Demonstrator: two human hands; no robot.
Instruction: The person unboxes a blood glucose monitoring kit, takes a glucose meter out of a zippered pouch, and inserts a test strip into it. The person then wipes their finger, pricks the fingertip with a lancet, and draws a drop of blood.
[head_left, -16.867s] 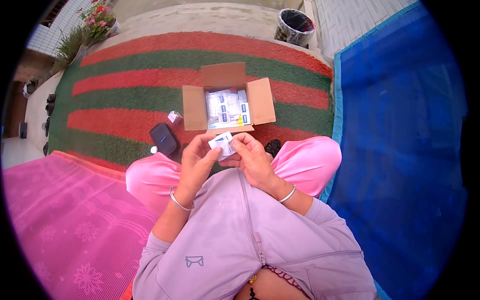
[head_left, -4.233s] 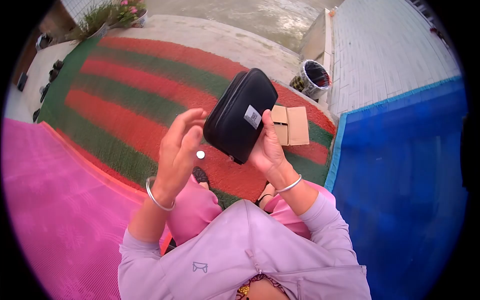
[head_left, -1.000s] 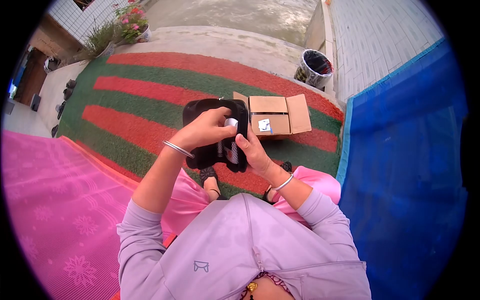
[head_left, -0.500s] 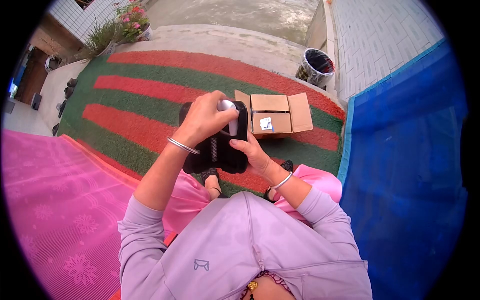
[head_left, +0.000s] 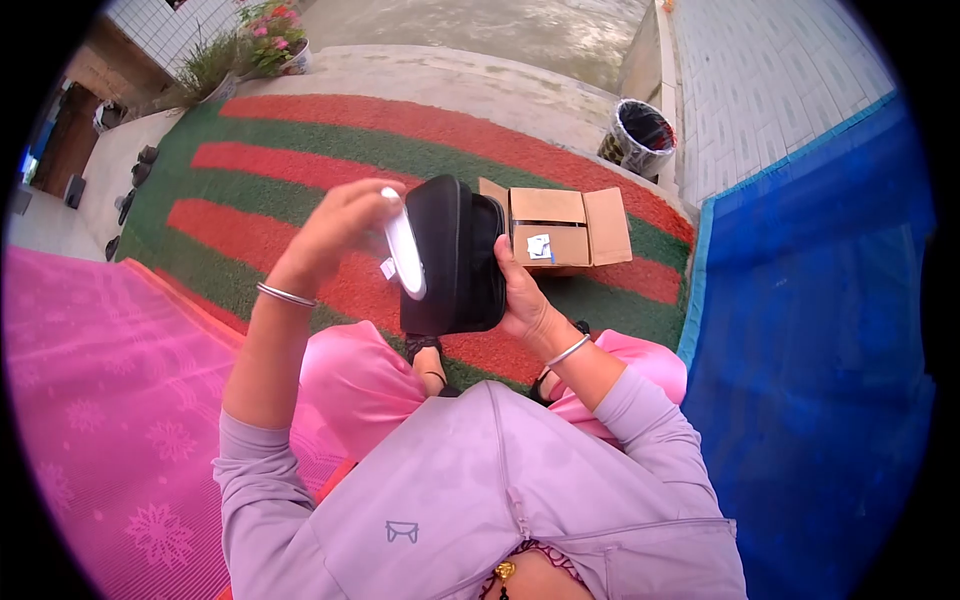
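Observation:
My left hand [head_left: 345, 225] is closed around the upper end of a white, rounded, elongated device [head_left: 403, 255], smeared a little by motion. A small white tag [head_left: 388, 268] shows beside the device. Its kind cannot be made out. Just to the right, my right hand [head_left: 522, 295] grips a black zip case [head_left: 437, 265] by its right edge, thumb on top. The case is partly folded, with its inside turned out of sight. The device is outside the case, in front of its left side.
An open cardboard box [head_left: 548, 205] with white papers [head_left: 539, 246] on it stands on the red and green striped mat [head_left: 300, 165]. Beyond are a lined waste bin [head_left: 640, 140] and potted flowers [head_left: 280, 45]. Pink cloth [head_left: 110, 400] hangs left, blue cloth [head_left: 810, 350] right.
My left hand has drawn the white device out of the black case and moved left with it. The case, held in my right hand, has turned and its halves have folded closer together.

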